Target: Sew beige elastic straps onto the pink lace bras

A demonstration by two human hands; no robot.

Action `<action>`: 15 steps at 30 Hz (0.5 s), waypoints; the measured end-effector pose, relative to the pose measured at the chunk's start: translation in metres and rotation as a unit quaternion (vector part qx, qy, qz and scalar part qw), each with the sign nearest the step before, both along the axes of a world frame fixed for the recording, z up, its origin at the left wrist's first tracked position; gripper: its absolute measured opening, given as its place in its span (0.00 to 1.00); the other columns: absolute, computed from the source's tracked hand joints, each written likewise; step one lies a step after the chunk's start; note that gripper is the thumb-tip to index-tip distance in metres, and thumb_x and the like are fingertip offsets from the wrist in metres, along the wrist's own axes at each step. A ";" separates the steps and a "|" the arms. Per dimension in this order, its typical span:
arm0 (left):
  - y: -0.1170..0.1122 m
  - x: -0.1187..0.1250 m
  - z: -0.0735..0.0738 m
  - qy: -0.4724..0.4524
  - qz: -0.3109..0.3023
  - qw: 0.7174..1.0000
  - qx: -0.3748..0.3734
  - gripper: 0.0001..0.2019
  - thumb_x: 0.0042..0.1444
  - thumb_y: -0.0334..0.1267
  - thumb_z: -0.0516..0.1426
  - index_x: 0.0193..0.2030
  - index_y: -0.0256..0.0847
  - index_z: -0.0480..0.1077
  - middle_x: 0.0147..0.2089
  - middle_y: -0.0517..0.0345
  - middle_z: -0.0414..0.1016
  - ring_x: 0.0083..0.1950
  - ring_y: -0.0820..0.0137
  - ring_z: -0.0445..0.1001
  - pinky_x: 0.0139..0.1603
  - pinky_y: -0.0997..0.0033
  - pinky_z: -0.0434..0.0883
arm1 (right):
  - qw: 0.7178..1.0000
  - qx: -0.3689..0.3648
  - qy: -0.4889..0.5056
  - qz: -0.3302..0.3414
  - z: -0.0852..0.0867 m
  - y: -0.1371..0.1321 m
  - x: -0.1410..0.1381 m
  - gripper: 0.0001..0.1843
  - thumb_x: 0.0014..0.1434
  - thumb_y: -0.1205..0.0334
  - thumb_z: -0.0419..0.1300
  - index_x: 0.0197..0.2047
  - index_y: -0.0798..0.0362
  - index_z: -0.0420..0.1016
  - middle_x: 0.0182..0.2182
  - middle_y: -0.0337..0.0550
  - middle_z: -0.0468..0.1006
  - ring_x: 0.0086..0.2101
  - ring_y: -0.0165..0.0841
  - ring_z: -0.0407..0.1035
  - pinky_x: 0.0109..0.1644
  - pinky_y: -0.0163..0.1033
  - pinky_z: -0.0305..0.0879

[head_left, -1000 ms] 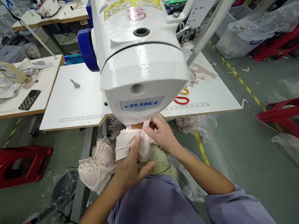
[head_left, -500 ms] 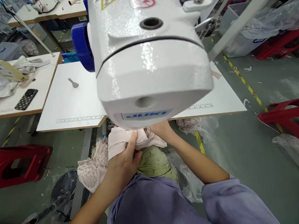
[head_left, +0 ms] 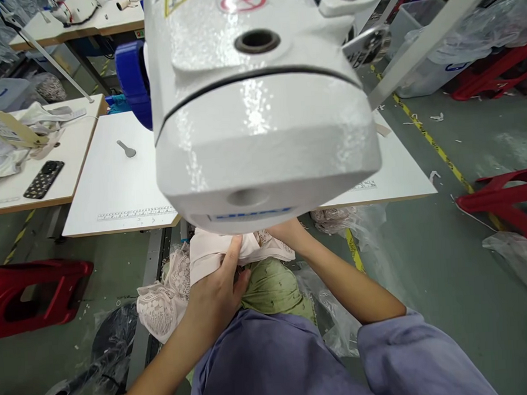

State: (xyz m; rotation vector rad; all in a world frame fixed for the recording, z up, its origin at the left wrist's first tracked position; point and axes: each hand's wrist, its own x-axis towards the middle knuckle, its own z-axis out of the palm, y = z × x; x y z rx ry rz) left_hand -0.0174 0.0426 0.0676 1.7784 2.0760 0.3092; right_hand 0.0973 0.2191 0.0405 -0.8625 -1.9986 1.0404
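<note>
A pale pink bra (head_left: 207,254) with lace lies below the head of a white sewing machine (head_left: 260,133). My left hand (head_left: 222,288) grips the bra's smooth fabric, thumb on top and fingers underneath. At the bra's right side is my right hand (head_left: 287,231), closed at the lacy edge, its fingertips hidden behind the machine head. The needle area is also hidden by the head. More lace bra cups (head_left: 161,306) hang in a bunch left of my left hand.
The white sewing table (head_left: 112,170) carries a small grey spoon-shaped tool (head_left: 126,148) and a printed ruler strip (head_left: 134,213). A phone (head_left: 44,179) lies on the left table. Red stools (head_left: 34,292) stand either side. Plastic sheeting (head_left: 336,317) lies at right.
The view has shifted slightly, so the machine head appears a little lower and larger. Both hands keep their hold on the bra with hardly any movement.
</note>
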 end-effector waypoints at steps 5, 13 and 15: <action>-0.004 -0.003 0.003 0.005 0.012 1.000 -0.017 0.33 0.66 0.46 0.51 0.75 0.48 0.44 0.58 0.47 0.76 0.36 0.62 0.79 0.30 0.69 0.67 | 1.000 -0.016 0.001 -0.009 -0.002 -0.001 -0.001 0.05 0.60 0.58 0.56 0.36 0.47 0.72 0.36 0.44 0.72 0.37 0.40 0.66 0.44 0.47 0.69; -0.014 -0.007 0.007 0.007 0.025 1.000 -0.004 0.30 0.66 0.49 0.50 0.72 0.51 0.50 0.51 0.52 0.79 0.22 0.73 0.71 0.24 0.72 0.60 | 0.993 -0.066 0.079 -0.060 -0.018 -0.014 0.012 0.12 0.62 0.54 0.57 0.46 0.49 0.73 0.51 0.48 0.75 0.40 0.37 0.71 0.48 0.45 0.70; -0.015 -0.008 0.008 0.009 0.031 0.999 0.002 0.29 0.66 0.49 0.50 0.71 0.51 0.51 0.49 0.53 0.79 0.22 0.73 0.70 0.25 0.72 0.60 | 0.991 -0.093 0.079 -0.053 -0.021 -0.018 0.018 0.12 0.63 0.53 0.57 0.46 0.49 0.73 0.50 0.48 0.76 0.39 0.36 0.71 0.48 0.45 0.70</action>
